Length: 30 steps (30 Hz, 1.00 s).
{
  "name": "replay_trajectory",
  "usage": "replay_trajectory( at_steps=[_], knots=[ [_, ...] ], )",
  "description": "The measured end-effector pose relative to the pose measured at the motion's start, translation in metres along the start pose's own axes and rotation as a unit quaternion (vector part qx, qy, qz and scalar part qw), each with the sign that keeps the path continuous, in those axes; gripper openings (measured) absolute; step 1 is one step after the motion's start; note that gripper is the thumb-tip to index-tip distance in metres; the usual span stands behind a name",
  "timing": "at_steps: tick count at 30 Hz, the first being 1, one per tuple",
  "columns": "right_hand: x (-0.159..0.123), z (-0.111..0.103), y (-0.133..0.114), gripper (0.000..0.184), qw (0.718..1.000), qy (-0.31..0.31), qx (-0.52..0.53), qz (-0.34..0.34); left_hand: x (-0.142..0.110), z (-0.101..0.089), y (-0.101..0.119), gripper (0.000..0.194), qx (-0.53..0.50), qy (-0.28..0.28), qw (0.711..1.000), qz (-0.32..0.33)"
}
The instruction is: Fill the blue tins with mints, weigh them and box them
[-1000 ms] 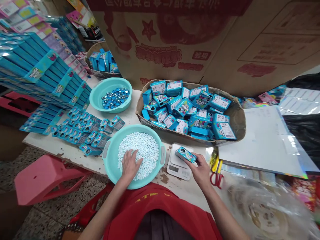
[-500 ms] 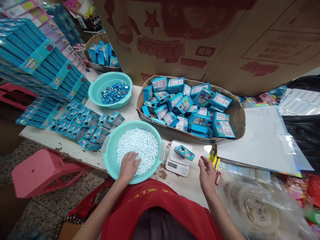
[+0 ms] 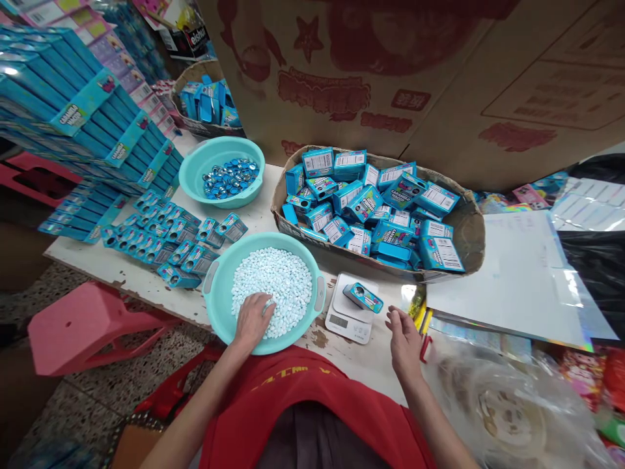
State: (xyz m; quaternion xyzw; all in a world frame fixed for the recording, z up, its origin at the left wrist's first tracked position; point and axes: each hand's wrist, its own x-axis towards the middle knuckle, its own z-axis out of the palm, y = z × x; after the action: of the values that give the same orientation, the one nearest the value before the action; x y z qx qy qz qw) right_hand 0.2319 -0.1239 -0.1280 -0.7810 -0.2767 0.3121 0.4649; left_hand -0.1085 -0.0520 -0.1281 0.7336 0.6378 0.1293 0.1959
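In the head view, the left hand (image 3: 252, 320) reaches into the near bowl (image 3: 213, 311), its forearm slanting in from the lower left over the rim. The back of this hand faces up, the wrist is low, and the fingers curl down onto the white candies (image 3: 289, 281), with the thumb on the right side of the hand. The fingers lie close together; whether they pinch any candies cannot be told.

The right hand (image 3: 405, 340) hangs empty beside the kitchen scale (image 3: 347, 329), its forearm rising from the lower right. Its palm is turned inward, the fingers point away from the body, slightly bent, and the grip is loosely spread, holding nothing. The fingertips are near the small blue box (image 3: 366, 298) but apart from it.

That box lies at a slant on the scale's plate, a round opening at its left end and its right end jutting over the edge. Red-handled scissors (image 3: 426, 349) lie just beyond the right hand, partly covered by it. Behind the scale is a cardboard tray (image 3: 467, 251) heaped with blue boxes (image 3: 364, 203). More small boxes (image 3: 181, 231) stand in rows left of the near bowl, in front of a far bowl (image 3: 194, 174) of shiny blue pieces (image 3: 230, 177).
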Motion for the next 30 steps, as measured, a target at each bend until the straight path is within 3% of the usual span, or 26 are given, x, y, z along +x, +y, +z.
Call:
replay_trajectory(
  at_steps=[4, 9, 12, 15, 17, 18, 21, 23, 27, 30],
  knots=[
    [-0.003, 0.002, -0.005, 0.054, 0.999, -0.027, 0.02, -0.009, 0.001, -0.002, 0.002, 0.03, -0.015, -0.012, 1.0, -0.015],
    [-0.001, 0.018, -0.015, 0.063, 0.996, -0.06, 0.0, -0.069, 0.002, -0.003, 0.004, 0.028, -0.021, -0.012, 0.999, -0.026],
    [0.003, 0.029, -0.028, 0.055, 0.993, -0.07, -0.037, -0.093, 0.003, -0.006, 0.007, 0.027, -0.049, 0.008, 0.998, -0.045],
    [0.003, 0.034, -0.059, 0.043, 0.983, -0.07, -0.058, -0.159, 0.006, -0.016, 0.022, 0.026, -0.162, 0.039, 0.981, -0.103],
    [-0.003, 0.034, -0.089, 0.036, 0.965, -0.087, -0.069, -0.237, 0.011, -0.029, 0.043, 0.03, -0.306, 0.036, 0.937, -0.166],
    [-0.008, 0.034, -0.104, 0.032, 0.953, -0.098, -0.075, -0.276, 0.014, -0.037, 0.056, 0.036, -0.392, 0.025, 0.899, -0.196],
    [-0.019, 0.044, -0.138, 0.027, 0.911, -0.138, -0.094, -0.378, 0.029, -0.056, 0.094, 0.058, -0.631, -0.023, 0.738, -0.237],
    [-0.023, 0.058, -0.146, 0.026, 0.885, -0.176, -0.108, -0.416, 0.041, -0.062, 0.11, 0.064, -0.701, -0.043, 0.664, -0.255],
    [-0.022, 0.083, -0.142, 0.024, 0.87, -0.218, -0.14, -0.42, 0.055, -0.056, 0.111, 0.05, -0.717, -0.043, 0.615, -0.326],
    [-0.026, 0.087, -0.143, 0.022, 0.864, -0.224, -0.144, -0.427, 0.055, -0.051, 0.105, 0.045, -0.738, -0.051, 0.58, -0.342]
  ],
)
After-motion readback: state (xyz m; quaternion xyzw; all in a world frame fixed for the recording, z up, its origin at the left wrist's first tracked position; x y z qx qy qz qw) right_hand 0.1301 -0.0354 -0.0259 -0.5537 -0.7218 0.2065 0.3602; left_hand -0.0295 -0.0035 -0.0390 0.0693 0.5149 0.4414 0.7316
